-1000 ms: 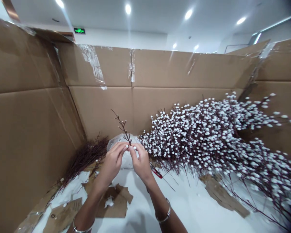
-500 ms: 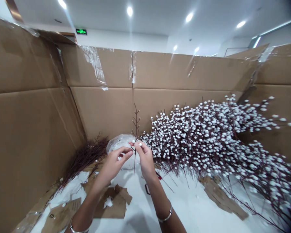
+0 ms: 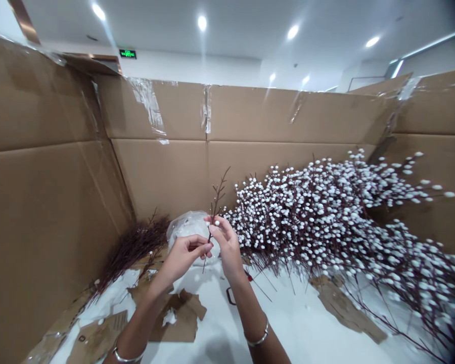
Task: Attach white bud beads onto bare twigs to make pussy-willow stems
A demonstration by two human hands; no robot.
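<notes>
Cardboard walls [image 3: 155, 172] close off the far and left sides of a white worktop [image 3: 288, 323]. On my feed, both hands have a grip on one brown twig [image 3: 215, 205], mid-scene, tip up and leaning right: left hand [image 3: 184, 255] pinches the lower stem, right hand [image 3: 228, 247] pinches higher up, white bead [image 3: 217, 223] at its fingertips. Clear plastic bag [image 3: 175, 228] just beyond. Bare twig bundle [image 3: 140, 247] lies far left, white-beaded branches [image 3: 311, 217] heaped right. Torn cardboard piece [image 3: 178, 326] near left.
</notes>
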